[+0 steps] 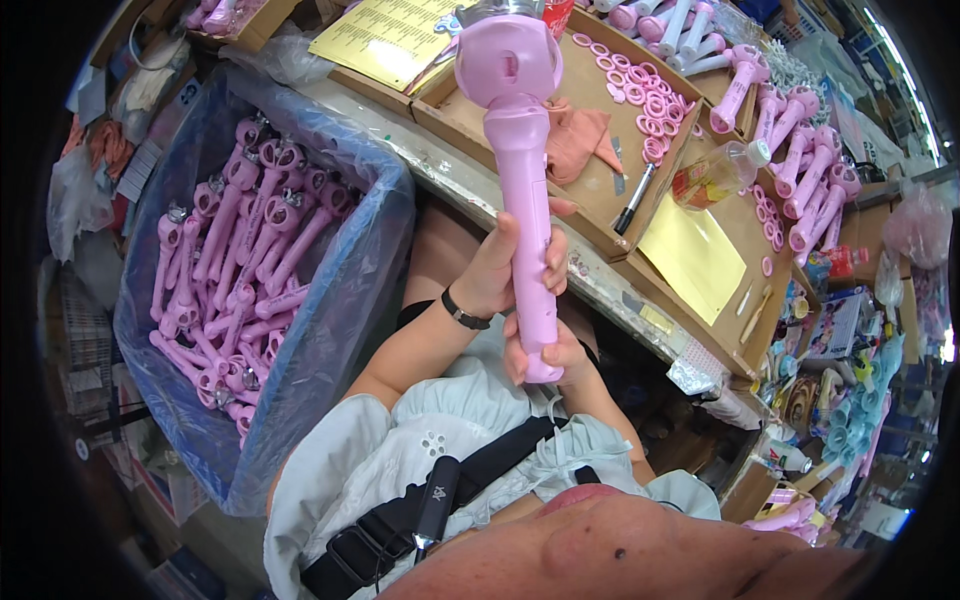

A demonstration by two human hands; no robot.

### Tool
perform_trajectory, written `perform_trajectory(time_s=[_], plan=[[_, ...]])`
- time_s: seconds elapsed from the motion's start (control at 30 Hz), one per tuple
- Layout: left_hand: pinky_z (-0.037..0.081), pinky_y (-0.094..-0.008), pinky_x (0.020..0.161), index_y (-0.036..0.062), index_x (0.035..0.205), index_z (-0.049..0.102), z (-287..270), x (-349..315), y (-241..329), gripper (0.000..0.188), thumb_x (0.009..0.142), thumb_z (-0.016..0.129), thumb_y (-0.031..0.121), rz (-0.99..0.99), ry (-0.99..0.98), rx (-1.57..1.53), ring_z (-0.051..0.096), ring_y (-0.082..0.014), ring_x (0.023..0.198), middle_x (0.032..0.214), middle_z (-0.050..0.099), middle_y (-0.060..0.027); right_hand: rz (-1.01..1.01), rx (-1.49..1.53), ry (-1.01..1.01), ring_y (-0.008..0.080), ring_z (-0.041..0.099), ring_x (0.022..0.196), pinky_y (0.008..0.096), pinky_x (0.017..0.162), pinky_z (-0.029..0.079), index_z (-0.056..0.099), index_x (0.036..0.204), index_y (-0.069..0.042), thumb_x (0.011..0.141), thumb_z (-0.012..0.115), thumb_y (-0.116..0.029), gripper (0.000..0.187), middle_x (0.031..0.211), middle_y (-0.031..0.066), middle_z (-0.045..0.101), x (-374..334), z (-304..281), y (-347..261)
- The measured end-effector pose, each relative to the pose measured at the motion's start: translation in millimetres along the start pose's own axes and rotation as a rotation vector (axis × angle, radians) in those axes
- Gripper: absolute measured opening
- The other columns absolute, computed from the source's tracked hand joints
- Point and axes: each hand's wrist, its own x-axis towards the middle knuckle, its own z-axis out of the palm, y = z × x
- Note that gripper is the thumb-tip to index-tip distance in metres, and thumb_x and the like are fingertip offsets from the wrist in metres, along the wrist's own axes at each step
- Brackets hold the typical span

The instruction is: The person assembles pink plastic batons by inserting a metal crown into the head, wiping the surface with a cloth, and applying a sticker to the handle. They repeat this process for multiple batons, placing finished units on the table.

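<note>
My left hand (487, 268) was curled around the middle of a glossy pink plastic wand with a bulbous head (525, 180), while my right hand (565, 352) gripped its lower end; both were closed on it. The wand was before my chest, head pointing away. Beyond, on the tabletop (455, 181), a shallow brown cardboard tray (470, 112) held small pink rings (652, 105) and a crumpled salmon cloth (578, 140). To my left, a translucent blue plastic liner (375, 220) surrounded many similar pink wands (240, 230).
</note>
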Motion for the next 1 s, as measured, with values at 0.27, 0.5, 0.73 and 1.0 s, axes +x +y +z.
perform_trajectory(time_s=[0.27, 0.5, 0.73, 1.0], plan=[[0.052, -0.0270, 0.070, -0.0017, 0.131, 0.030, 3, -1, -8, 0.055, 0.088, 0.061, 0.012, 0.093, 0.504, 0.724, 0.061, -0.0140, 0.080, 0.100, 0.057, -0.0095, -0.047, -1.023, 0.785, 0.0116, 0.057, 0.080, 0.0269, 0.070, 0.048, 0.047, 0.113, 0.000, 0.075, 0.071, -0.016, 0.048, 0.093, 0.0079, 0.060, 12, 1, 0], [0.049, -0.0299, 0.086, 0.0033, 0.136, 0.025, 9, -3, -5, 0.056, 0.090, 0.057, 0.011, 0.122, 0.345, 0.506, 0.059, -0.0184, 0.099, 0.125, 0.048, -0.0147, -0.052, -0.662, 0.560, 0.0123, 0.058, 0.079, 0.0277, 0.070, 0.049, 0.048, 0.111, -0.002, 0.075, 0.068, -0.008, 0.041, 0.092, 0.0052, 0.058, 6, -3, -2], [0.052, -0.0290, 0.078, 0.0040, 0.126, 0.036, 6, 6, 3, 0.044, 0.090, 0.059, 0.015, 0.069, 0.317, 0.432, 0.061, -0.0164, 0.091, 0.118, 0.054, -0.0137, -0.025, -0.778, 0.542, 0.0119, 0.057, 0.080, 0.0270, 0.072, 0.047, 0.042, 0.119, -0.002, 0.075, 0.071, -0.009, 0.053, 0.091, 0.0045, 0.057, -7, -8, 3], [0.050, -0.0323, 0.084, 0.0043, 0.132, 0.030, 3, 17, -3, 0.049, 0.090, 0.054, 0.010, -0.031, 0.256, 0.424, 0.060, -0.0199, 0.098, 0.123, 0.050, -0.0133, -0.101, -0.805, 0.748, 0.0111, 0.056, 0.073, 0.0258, 0.066, 0.047, 0.044, 0.119, -0.002, 0.078, 0.069, -0.012, 0.049, 0.088, 0.0045, 0.056, -16, 1, 4]])
